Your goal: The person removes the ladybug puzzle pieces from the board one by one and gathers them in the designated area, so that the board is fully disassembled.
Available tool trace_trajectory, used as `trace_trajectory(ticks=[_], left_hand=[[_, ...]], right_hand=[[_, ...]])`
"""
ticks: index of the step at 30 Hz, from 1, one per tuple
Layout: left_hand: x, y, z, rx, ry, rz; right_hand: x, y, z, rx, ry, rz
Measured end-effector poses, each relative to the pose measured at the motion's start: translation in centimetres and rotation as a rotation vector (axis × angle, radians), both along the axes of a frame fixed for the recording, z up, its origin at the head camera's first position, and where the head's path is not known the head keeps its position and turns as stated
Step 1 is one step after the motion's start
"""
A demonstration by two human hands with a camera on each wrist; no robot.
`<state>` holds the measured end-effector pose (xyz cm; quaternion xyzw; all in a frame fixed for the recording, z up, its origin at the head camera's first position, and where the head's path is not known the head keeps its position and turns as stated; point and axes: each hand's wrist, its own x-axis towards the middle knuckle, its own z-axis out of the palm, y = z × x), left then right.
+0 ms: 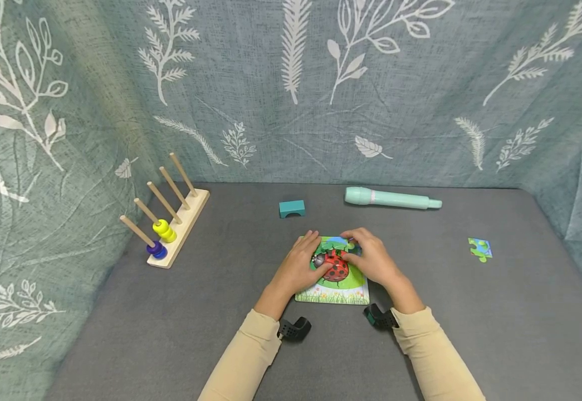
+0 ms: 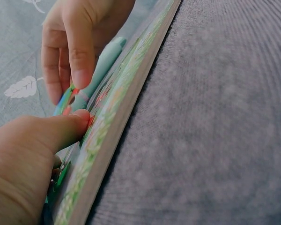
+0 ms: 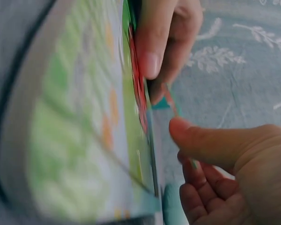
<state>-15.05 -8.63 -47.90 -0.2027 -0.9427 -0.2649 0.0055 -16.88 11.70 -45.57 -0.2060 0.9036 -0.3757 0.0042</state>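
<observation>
A ladybug jigsaw puzzle (image 1: 328,295) lies flat on the grey table in front of me in the head view. My left hand (image 1: 297,268) rests on its left side, fingers stretched toward the top edge and thumb over the red ladybug. Above the upper right part of the board, my right hand (image 1: 377,262) pinches a puzzle piece (image 3: 170,100) between thumb and fingers. In the right wrist view that piece is tilted up, seen nearly edge-on, raised from the board. Red and green show on the piece; its face is mostly hidden by the fingers.
A loose puzzle piece (image 1: 481,249) lies far to the right. Behind the board are a teal arched block (image 1: 292,209) and a mint-green tube-shaped object (image 1: 396,199). A wooden peg stand (image 1: 187,225) with yellow and blue rings stands at the left. Patterned cloth (image 1: 270,111) hangs behind the table.
</observation>
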Motion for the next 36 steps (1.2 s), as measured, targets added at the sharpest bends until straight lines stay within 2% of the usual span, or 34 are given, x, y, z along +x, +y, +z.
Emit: trace_trajectory(ticks=[11, 20, 27, 36], left_hand=[[0.0, 0.1, 0.1, -0.003, -0.029, -0.005], [0.1, -0.1, 0.0, 0.008, -0.026, 0.002], [0.0, -0.1, 0.2, 0.015, -0.022, 0.004], [0.0, 0.0, 0.0, 0.004, -0.026, 0.003]], right_hand=[[-0.3, 3.3, 1.0, 0.004, -0.033, -0.062], [-0.6, 8.6, 1.5, 0.068, -0.02, -0.118], [-0.6, 13.1, 1.8, 0.099, -0.063, -0.16], [-0.7, 17.3, 1.4, 0.135, -0.083, -0.195]])
